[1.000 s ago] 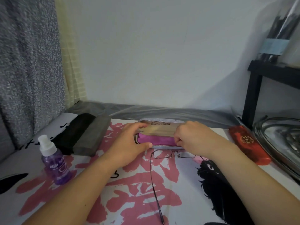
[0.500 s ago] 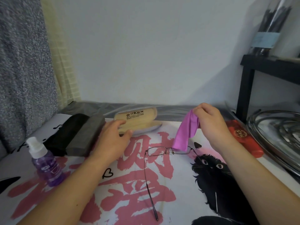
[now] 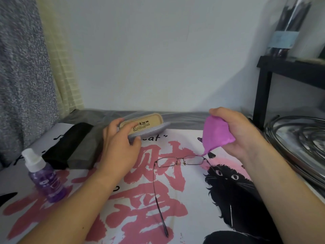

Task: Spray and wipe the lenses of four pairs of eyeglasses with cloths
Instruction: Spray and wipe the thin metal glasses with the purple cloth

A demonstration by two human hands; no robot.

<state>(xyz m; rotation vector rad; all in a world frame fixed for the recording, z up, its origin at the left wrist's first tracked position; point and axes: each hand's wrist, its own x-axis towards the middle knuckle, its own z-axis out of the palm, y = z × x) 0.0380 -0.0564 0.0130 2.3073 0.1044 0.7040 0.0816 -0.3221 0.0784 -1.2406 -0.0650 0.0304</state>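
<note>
two hands, right hand [image 3: 233, 131] gripping cloth [image 3: 215, 136]

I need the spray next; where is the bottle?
The purple spray bottle stands at the mat's left edge, outside the left forearm, just in front of the black pouch.

**Room and Backdrop: Corner Work Surface Against a Pale Wall**

A plain pale wall [image 3: 158, 50] is filling the back of the view, with soft shadow falling across its right side. A speckled grey curtain [image 3: 19, 76] is hanging at far left, with a cream checked curtain [image 3: 65, 81] hanging just beside it. A printed table cover [image 3: 175, 199], showing pink characters and a black cat, is lying over the surface. A grey sheet [image 3: 184, 117] is running along the wall's base. A black shelf unit [image 3: 263, 88] is standing at right, carrying a clear cylindrical container [image 3: 288, 27].
</note>
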